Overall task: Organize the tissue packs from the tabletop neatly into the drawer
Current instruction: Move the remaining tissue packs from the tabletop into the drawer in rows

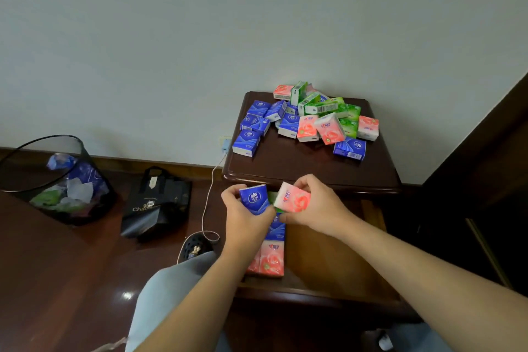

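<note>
Nearest to the camera, a leg in light grey trousers [168, 303] showed at the bottom, and two bare forearms reached forward over the open dark wooden drawer [328, 263]. Inside the drawer, at its left side, a row of packs was already lying: two pink tissue packs with a rose print [267, 261] at the near end and a blue pack [277, 228] just behind them.

Above the far part of this row, the left hand [245, 217] gripped a blue plastic tissue pack with a white logo [254, 198], its fingers curled around the pack. The right hand [317, 206] held a pink and white tissue pack with a rose print [294, 199], pinched between thumb and fingers. The two packs were just beside each other, and a small green edge of another pack [273, 197] showed between them.

Farther away, on the dark brown wooden worktop [300, 166] of the cabinet, a loose pile of blue, green and pink tissue packs [308, 120] was lying against the white wall.

On the floor to the left stood a black paper bag with gold letters [155, 206] and a black wire waste bin [60, 180] with scraps inside. A white cable [210, 194] hung from a charger at the wall.
</note>
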Motion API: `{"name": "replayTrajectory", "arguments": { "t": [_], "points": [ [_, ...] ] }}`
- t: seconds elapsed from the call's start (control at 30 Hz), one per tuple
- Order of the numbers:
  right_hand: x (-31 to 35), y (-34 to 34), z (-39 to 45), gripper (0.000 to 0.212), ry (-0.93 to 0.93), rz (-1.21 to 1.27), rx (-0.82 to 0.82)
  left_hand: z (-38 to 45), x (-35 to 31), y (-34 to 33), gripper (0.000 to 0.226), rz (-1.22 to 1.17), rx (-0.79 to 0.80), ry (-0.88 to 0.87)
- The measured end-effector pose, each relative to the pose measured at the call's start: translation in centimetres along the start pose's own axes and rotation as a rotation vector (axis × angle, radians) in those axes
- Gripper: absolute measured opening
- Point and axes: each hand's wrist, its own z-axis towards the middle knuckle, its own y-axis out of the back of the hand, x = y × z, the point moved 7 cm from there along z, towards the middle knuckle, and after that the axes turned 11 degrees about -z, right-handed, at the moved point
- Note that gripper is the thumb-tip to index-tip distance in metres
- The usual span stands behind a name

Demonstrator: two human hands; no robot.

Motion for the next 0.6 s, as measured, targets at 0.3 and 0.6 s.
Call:
{"name": "replayTrajectory", "arguments": {
  "t": [0.3,0.6],
  "points": [
    [-6.6,-4.5,-4.9,0.042,-0.444,0.405,0.046,-3.3,3.9,1.4,0.057,0.116,0.076,0.049],
    [-9.3,-8.3,-1.0,0.025,-0.699,0.568,-0.084,-3.0,4.5,1.8,0.037,0.077,0.083,0.053]
  ]
}}
